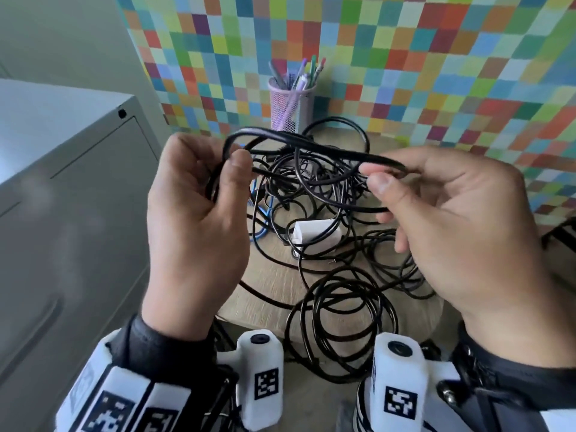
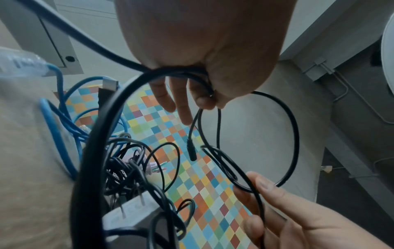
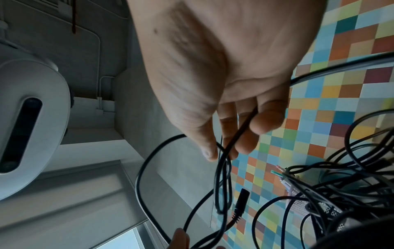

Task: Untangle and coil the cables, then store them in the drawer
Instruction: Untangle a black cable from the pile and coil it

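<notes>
Black cable (image 1: 311,148) looped between both hands, pinched in left hand (image 1: 199,213) and right hand (image 1: 452,219).

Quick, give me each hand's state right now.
Left hand: grips loops of the thin black cable.
Right hand: fingers pinch the same cable's loop.

The black cable (image 1: 314,146) held up over the desk (image 1: 268,285) has a smooth, slightly glossy plastic jacket, like the tangle of black cables (image 1: 339,310) lying on the desk's pale, matt wood-grain top. The white charger block (image 1: 314,233) among them is smooth matt plastic with bare metal prongs, and the blue cable (image 2: 64,107) looks like smooth plastic too. At the desk's far edge the lilac pen cup (image 1: 291,106) is fine metal mesh, and the grey cabinet (image 1: 62,188) beside the desk's left edge has a smooth, faintly sheened painted finish.
</notes>
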A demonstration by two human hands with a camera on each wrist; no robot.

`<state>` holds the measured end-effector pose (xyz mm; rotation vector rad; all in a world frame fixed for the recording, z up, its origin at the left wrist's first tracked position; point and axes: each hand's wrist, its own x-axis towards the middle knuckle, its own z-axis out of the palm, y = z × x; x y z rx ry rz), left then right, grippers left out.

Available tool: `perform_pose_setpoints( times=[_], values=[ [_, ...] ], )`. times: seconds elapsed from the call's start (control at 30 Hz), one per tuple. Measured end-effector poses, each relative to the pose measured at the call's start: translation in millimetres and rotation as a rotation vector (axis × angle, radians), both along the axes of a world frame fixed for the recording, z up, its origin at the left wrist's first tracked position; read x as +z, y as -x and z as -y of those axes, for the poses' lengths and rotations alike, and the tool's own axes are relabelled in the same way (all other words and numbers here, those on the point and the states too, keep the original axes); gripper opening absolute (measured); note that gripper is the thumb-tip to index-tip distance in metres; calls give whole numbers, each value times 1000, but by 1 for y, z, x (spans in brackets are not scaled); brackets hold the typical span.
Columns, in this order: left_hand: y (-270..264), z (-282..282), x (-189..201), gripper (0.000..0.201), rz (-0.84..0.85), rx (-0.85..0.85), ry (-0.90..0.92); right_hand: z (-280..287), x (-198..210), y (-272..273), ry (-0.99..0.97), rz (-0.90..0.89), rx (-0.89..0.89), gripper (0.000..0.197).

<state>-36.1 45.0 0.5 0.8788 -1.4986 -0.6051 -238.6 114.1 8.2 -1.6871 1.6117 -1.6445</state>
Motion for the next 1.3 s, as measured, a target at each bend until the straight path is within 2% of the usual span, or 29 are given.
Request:
perform_pose_setpoints(
  times=[0.1,0.2,0.33,0.47,0.5,0.57,0.63,0.67,0.73,0.8,0.9,0.97,1.07,1.2,1.3],
  values=[
    [-3,6,-5,12,87,67,21,-1,0,0,14,72,-47,11],
    [-2,5,-4,12,73,33,-43,-1,0,1,9,148,-51,4],
    [-2,4,-2,18,-23,-56,-156,0,2,1,7,201,33,22],
    [-6,11,-1,14,-237,-63,-194,-9,14,6,10,-103,-174,29],
    [-7,13,0,13,-273,-62,-192,-14,19,6,-42,-135,-138,29],
    [-9,16,-1,11,-317,-58,-191,-22,28,1,-290,-224,52,30],
    [-11,18,-1,10,-361,-49,-197,-25,28,-6,-584,-445,278,50],
    [-12,19,-1,10,-384,-50,-197,-25,25,-9,-660,-561,355,61],
    [-13,20,-1,9,-413,-64,-187,-21,18,-15,-693,-697,436,66],
    [-14,19,1,9,-412,-85,-169,-17,12,-18,-674,-727,442,59],
    [-15,16,4,9,-347,-120,-154,-14,2,-20,-672,-734,358,42],
    [-14,12,5,11,-246,-140,-159,-13,2,-16,-621,-704,288,30],
    [-13,5,7,16,-96,-155,-136,-12,3,1,-493,-538,233,31],
    [-14,1,13,12,59,-124,-160,-11,7,25,-214,-39,163,32],
    [-18,3,13,32,170,-90,-276,-7,8,35,47,202,97,27]
  ],
)
